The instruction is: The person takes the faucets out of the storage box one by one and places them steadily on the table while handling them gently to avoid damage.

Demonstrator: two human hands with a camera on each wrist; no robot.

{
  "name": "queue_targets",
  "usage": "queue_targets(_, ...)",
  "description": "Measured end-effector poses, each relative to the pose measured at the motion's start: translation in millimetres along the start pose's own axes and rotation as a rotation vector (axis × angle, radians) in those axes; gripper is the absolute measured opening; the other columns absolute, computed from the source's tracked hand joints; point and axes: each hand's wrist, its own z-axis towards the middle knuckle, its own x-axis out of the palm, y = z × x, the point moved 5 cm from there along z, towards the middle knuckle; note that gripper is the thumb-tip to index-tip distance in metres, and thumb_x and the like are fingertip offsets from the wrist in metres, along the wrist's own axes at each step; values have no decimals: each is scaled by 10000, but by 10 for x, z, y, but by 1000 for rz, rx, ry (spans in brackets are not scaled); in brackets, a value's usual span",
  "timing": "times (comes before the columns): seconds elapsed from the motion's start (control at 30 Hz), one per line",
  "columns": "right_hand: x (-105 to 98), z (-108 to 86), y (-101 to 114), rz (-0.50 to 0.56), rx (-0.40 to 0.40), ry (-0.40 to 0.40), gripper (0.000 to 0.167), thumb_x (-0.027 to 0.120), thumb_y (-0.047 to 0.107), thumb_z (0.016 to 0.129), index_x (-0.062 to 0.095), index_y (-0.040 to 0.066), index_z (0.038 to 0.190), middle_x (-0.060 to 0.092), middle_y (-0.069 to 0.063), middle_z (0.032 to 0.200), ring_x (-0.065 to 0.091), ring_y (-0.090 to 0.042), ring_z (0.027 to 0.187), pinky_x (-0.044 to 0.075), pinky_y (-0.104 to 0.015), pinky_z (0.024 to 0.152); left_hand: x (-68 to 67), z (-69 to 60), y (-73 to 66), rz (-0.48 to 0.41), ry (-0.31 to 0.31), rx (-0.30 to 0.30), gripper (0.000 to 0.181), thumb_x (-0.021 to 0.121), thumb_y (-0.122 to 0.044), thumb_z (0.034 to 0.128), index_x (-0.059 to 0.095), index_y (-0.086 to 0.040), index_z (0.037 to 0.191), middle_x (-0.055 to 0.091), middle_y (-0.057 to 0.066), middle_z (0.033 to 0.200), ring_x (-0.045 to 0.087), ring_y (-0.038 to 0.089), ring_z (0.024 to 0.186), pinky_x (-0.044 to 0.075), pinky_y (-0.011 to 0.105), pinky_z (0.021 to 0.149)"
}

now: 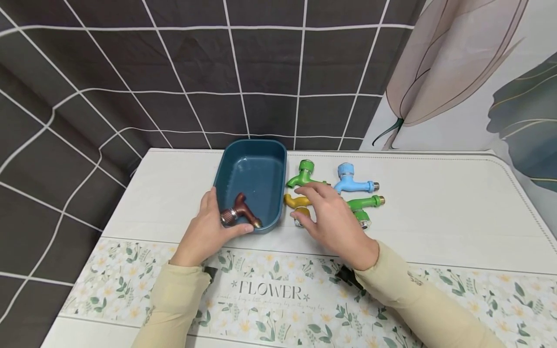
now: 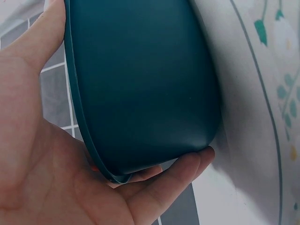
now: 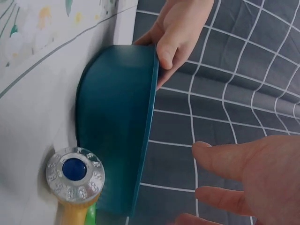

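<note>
At the near left corner of a dark teal plastic basin (image 1: 256, 186), my left hand (image 1: 204, 234) holds the rim. Its fingers lie along the outer wall and the thumb reaches over the near edge. Inside the basin is a brown tap (image 1: 244, 210). My right hand (image 1: 337, 222) hovers with parted fingers over a yellow tap (image 1: 297, 201); in the right wrist view the fingers are apart from that tap's handle (image 3: 74, 171). Around it lie a green tap (image 1: 306, 174), a light blue tap (image 1: 352, 182) and a second green tap (image 1: 364, 205), partly hidden by the right hand.
The basin stands on a white tablecloth (image 1: 435, 208) with a printed floral band (image 1: 270, 309) along its front. Behind the table hangs a dark gridded cloth (image 1: 270, 63). To the right of it is a leaf-patterned curtain (image 1: 452, 72).
</note>
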Motion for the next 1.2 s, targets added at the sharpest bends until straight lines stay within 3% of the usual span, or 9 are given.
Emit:
queue_targets(0.67, 124, 150, 157, 46, -40, 4, 422, 801, 213, 884, 664, 34, 1241, 618, -146, 1232, 584, -290, 1131, 540, -401, 838, -8, 11, 6, -9, -8, 15, 1292, 792, -616, 776, 3, -16, 1604, 138, 206, 1632, 540, 523, 1218, 456, 600, 979)
queue_targets(1.2, 231, 235, 237, 74, -47, 27, 378, 793, 174, 888, 681, 49, 1227, 627, -124, 1216, 600, -270, 1125, 531, -398, 900, 1, 9, 3, -5, -9, 14, 1289, 809, -592, 771, 8, -26, 1606, 153, 202, 1626, 570, 501, 1184, 473, 588, 959)
